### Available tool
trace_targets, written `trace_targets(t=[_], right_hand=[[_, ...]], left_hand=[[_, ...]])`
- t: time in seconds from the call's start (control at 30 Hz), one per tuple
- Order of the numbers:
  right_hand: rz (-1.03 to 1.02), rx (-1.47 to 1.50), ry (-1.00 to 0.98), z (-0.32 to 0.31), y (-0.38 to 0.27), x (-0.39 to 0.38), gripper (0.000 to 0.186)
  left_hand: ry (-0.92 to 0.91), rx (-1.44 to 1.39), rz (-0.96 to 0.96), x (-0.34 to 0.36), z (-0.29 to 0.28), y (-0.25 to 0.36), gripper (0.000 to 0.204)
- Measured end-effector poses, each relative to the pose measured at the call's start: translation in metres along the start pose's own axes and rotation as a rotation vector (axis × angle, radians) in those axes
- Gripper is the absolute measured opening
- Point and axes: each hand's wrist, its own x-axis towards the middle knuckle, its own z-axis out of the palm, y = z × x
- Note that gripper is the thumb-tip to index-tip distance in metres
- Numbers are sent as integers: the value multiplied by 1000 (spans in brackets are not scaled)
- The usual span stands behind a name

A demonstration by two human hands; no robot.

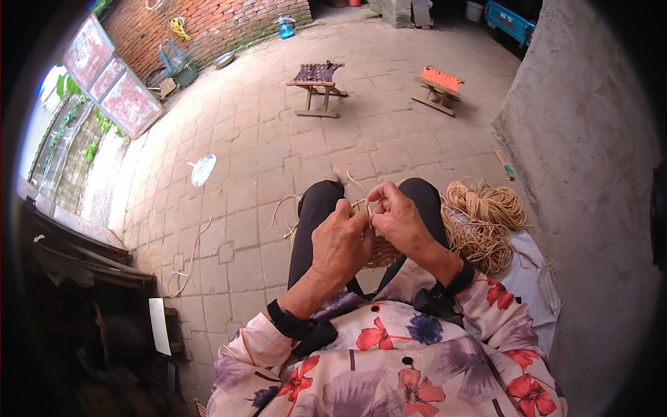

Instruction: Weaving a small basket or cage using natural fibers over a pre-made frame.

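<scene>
Between my knees is a woven piece of tan cord (pixel 382 254), mostly hidden under my hands. My left hand (pixel 339 240) is closed over its left side, knuckles up, fingertips pressed around tan cord. Close beside it, my right hand (pixel 401 221) pinches a strand of the cord (pixel 369 213) between thumb and forefinger. A loose cord end (pixel 278 207) curls out past my left knee. To the right of my right leg lies a big heap of tan cord hanks (pixel 486 215), partly on a white sheet (pixel 524 274).
Ahead stand a stool with a dark woven seat (pixel 317 74) and one with an orange seat (pixel 441 78). A fan-like white disc (pixel 203 170) and a stray cord length (pixel 191 260) lie at left. A grey wall (pixel 590 174) rises close on my right.
</scene>
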Motion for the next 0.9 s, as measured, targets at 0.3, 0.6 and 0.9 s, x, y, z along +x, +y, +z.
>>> trace_targets(t=[0.3,0.6,0.9], right_hand=[[-99,-79,24,-10,-3,-4,17],[-411,-638,-75,-30,-15,-28,12],[-505,-633,-175,-33,-12,-19,8]], left_hand=[[-105,56,51,0,-2,-5,7],[-150,-105,206,-1,-11,-15,6],[-156,-204,234,-1,-12,-23,7]])
